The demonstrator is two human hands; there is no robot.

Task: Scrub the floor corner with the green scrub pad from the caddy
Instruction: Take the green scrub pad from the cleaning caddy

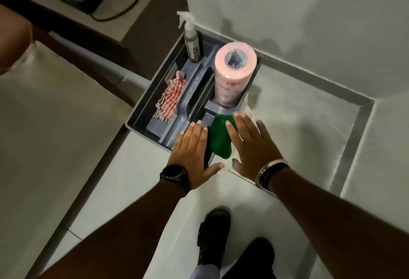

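Looking down from the head camera, I see both hands stretched toward a grey caddy (141,110) that sits on the tiled floor against the wall. My left hand (192,154) hovers flat over the caddy's near corner, fingers spread and holding nothing. My right hand (254,146) is beside it, fingers also apart and empty, just past the caddy's near right edge. Between the two hands the green scrub pad (219,139) stands in the compartment at the caddy's near right corner, poking above the rim; my right index fingertip looks close to it, though I cannot tell whether it touches. Behind the pad stands a pink roll of wipes (232,73) (upright, still wrapped), with a spray bottle (192,39) at the far corner and a red checked cloth (171,99) along the left side. I judge this as the reach, before any grasp. Next I would need to close fingers on the pad, lift it clear, and carry it right to the floor corner (365,106).
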